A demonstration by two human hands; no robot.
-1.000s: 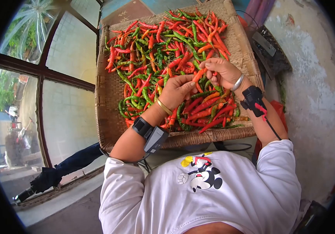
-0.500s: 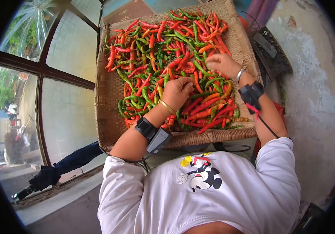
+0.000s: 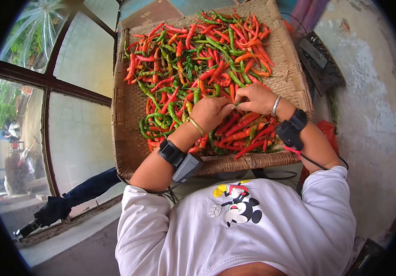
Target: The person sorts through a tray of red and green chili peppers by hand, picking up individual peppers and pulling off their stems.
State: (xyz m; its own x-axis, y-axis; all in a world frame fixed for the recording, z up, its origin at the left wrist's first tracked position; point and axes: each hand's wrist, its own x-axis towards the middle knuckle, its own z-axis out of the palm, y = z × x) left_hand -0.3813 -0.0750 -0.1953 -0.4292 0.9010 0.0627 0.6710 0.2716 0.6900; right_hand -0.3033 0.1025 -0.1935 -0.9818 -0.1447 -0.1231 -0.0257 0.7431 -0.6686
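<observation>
Both hands meet over the chillies (image 3: 193, 60) in the woven tray (image 3: 125, 138), at about 4 o'clock from the tray's middle. The left hand (image 3: 212, 112) comes in from 7 o'clock, knuckles up, fingers curled in with the tips pinched together. The right hand (image 3: 255, 99) comes in from 4 o'clock, curled the same way, and its fingertips touch those of the left. Something small and greenish shows where the tips meet, but it is too small to tell whether either hand has hold of a chilli.

The chillies are red, orange and green. They lie in a loose heap over most of the tray, thickest toward 12 o'clock, and red ones lie right under both hands. A gold bangle (image 3: 196, 125) and a black band (image 3: 170, 152) sit on the left wrist. A silver bangle (image 3: 275, 105) and another black band (image 3: 292, 129) with a cable sit on the right.

At 9 o'clock of the tray stands a window (image 3: 46, 83). At 2 o'clock a dark crate (image 3: 320, 62) leans by a patchy wall. The person's white shirt (image 3: 235, 225) fills the view at 6 o'clock.
</observation>
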